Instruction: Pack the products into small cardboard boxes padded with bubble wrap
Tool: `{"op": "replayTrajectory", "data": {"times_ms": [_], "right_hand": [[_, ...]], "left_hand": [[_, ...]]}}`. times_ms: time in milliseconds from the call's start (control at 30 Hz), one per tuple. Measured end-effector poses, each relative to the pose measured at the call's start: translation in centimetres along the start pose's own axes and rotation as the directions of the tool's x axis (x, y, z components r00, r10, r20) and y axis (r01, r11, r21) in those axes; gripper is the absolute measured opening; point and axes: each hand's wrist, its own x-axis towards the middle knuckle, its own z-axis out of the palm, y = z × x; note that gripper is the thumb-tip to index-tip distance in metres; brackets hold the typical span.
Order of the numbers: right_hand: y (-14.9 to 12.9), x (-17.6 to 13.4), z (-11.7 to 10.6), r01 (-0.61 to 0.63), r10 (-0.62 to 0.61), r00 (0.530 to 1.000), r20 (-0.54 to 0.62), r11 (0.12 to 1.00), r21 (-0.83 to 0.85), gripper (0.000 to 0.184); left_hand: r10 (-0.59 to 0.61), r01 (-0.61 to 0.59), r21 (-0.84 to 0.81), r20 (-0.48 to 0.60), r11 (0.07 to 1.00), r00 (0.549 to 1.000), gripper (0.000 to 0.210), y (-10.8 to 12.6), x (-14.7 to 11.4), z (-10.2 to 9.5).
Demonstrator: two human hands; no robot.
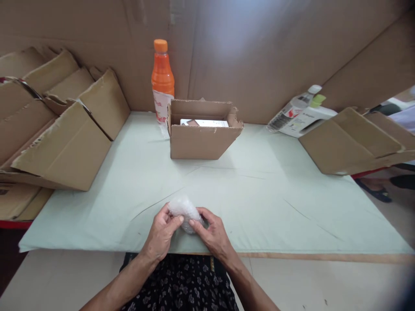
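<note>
Both hands grip a small bundle of bubble wrap (pixel 184 209) close to the front edge of the table. My left hand (pixel 163 229) is closed on its left side, thumb pressed on top. On the right side, my right hand (pixel 212 231) is closed round it, its thumb also on the wrap. Whatever the bubble wrap may contain cannot be made out. Beyond the hands stands an open cardboard box (pixel 197 142) with a white flat box (pixel 210 123) showing inside.
An orange drink bottle (pixel 163 77) stands behind the box. Large open cartons (pixel 68 147) fill the left side. At the right are a clear bottle (pixel 295 110), a white jug (pixel 308 121) and another carton (pixel 353 138). Cardboard walls (pixel 259 56) close off the back. A person's foot (pixel 374 188) shows at far right.
</note>
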Motion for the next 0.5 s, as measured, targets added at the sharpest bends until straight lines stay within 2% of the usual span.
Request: {"op": "replayTrajectory", "data": {"times_ms": [133,233,367,433,500], "right_hand": [[-0.3,0.2,-0.6,0.065,-0.062,0.997,-0.049,0.996,0.067,0.025],[-0.2,-0.2,-0.5,0.039,-0.027,0.997,-0.073,0.985,0.169,0.033],[0.7,-0.9,0.3,0.021,0.005,0.985,-0.17,0.989,0.149,0.042],[0.9,-0.6,0.3,0.03,0.0,0.978,-0.21,0.99,0.14,0.04],[0.6,0.4,-0.8,0.02,0.016,0.981,-0.193,0.983,0.184,0.035]], "left_hand": [[0.024,-0.025,-0.066,-0.016,0.997,1.0,0.036,0.0,0.0,0.1],[0.02,-0.02,-0.113,-0.003,0.993,1.0,0.035,-0.1,0.2,0.5],[0.001,0.001,-0.173,0.013,0.985,1.0,0.034,-0.5,0.9,1.2],[-0.008,0.015,-0.181,0.043,0.983,0.999,0.034,-0.5,1.4,1.3],[0.007,0.005,-0.12,0.096,0.993,0.995,0.035,0.0,2.0,1.2]]}}
